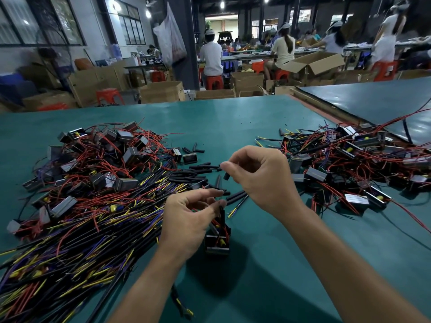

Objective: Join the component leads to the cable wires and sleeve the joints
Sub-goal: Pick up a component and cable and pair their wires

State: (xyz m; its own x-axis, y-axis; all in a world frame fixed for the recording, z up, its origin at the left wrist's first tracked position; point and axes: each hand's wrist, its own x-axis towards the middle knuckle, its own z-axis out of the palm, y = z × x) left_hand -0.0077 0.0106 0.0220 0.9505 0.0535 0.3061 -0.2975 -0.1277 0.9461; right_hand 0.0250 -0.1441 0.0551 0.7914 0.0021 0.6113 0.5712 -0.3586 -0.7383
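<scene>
My left hand (186, 220) pinches the black wires rising from a small black component (217, 243) with red leads, which hangs just above the green table (233, 122). My right hand (258, 176) is higher and to the right, pinching a short black sleeve (226, 175) between thumb and forefinger. Loose black sleeves (198, 173) lie scattered on the table between the hands and beyond them. A black cable (235, 197) with yellow and blue wire ends lies under my right hand.
A large pile of black cables with yellow and purple ends and components with red leads (93, 187) fills the left. Another pile of components with red wires (349, 159) sits on the right. Cardboard boxes, red stools and seated workers are beyond the table's far edge.
</scene>
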